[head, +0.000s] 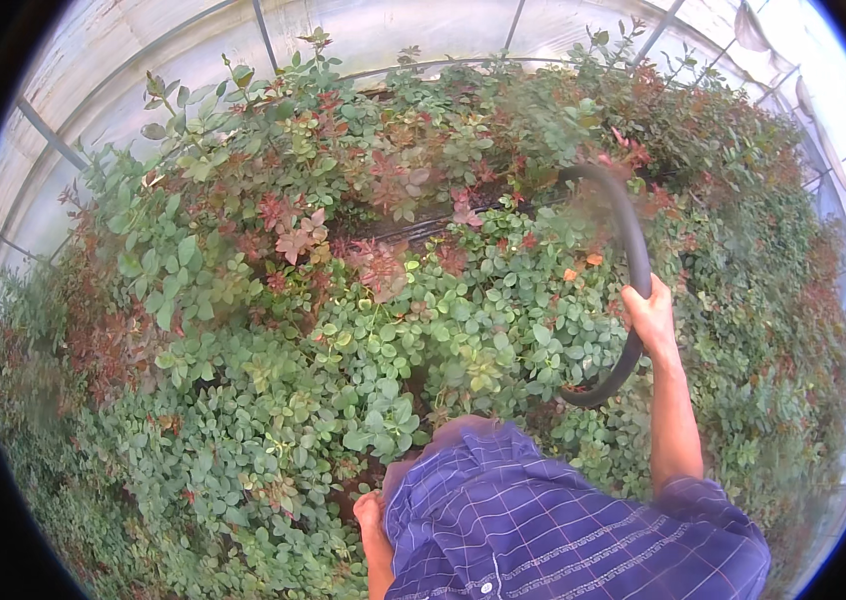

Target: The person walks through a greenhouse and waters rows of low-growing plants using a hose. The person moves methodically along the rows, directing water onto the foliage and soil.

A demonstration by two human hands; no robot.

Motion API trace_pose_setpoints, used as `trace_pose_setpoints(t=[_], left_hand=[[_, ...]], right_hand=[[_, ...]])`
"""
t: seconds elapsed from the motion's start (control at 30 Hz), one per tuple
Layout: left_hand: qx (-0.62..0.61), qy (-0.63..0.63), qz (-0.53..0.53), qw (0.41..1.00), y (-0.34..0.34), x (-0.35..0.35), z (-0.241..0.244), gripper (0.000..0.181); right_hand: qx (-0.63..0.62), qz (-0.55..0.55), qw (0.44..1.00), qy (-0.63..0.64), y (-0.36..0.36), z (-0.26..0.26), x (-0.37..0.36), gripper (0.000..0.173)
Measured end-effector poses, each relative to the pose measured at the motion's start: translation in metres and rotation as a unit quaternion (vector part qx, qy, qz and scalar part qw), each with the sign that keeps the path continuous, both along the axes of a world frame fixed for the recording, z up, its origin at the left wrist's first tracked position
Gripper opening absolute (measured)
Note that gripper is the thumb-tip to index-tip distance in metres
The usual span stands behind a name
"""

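Note:
My right hand (649, 315) is wrapped around a thick black hose (629, 225), held out over the plants at the right. The hose bends in an arc. Its upper end runs into a blurred patch of leaves, and its lower end drops among the foliage beside my body. Low in the view, close to the side of my checked shirt (543, 517), is my left hand (369, 507). Its fingers look curled and are partly hidden, so what they hold, if anything, does not show. Leafy rose bushes (385, 337) surround both hands.
Dense bushes with reddish young shoots (295, 232) spread on all sides. Dark thin lines (423, 229), perhaps irrigation tubing, run between rows. Behind rises a greenhouse wall of translucent plastic sheeting (393, 34) on metal bars (265, 34). Taller stems (168, 105) stand at the upper left.

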State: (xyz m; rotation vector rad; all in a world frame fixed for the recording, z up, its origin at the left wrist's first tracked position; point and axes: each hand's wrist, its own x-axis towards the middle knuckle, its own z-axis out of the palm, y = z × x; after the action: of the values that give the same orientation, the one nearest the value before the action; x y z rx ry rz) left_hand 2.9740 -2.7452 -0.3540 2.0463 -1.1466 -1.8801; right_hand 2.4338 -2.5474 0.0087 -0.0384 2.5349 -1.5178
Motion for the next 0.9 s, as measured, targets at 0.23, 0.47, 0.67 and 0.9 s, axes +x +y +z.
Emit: trace_pose_setpoints(t=[0.23,0.47,0.67,0.9], left_hand=[[0.0,-0.013,-0.022,1.0,-0.007,0.005,-0.01,0.014],[0.024,-0.011,-0.025,0.999,-0.012,0.002,-0.01,0.013],[0.062,-0.04,-0.038,0.997,-0.025,-0.015,0.0,0.013],[0.065,-0.009,0.003,0.998,-0.02,0.006,-0.017,0.014]], right_hand=[[-0.035,0.058,0.993,-0.092,0.011,0.025,0.035,0.011],[-0.004,0.067,0.991,-0.119,0.024,0.045,0.061,0.028],[0.029,-0.002,0.999,-0.044,0.032,0.042,0.048,0.01],[0.102,-0.085,0.991,0.012,0.041,0.006,0.009,0.014]])
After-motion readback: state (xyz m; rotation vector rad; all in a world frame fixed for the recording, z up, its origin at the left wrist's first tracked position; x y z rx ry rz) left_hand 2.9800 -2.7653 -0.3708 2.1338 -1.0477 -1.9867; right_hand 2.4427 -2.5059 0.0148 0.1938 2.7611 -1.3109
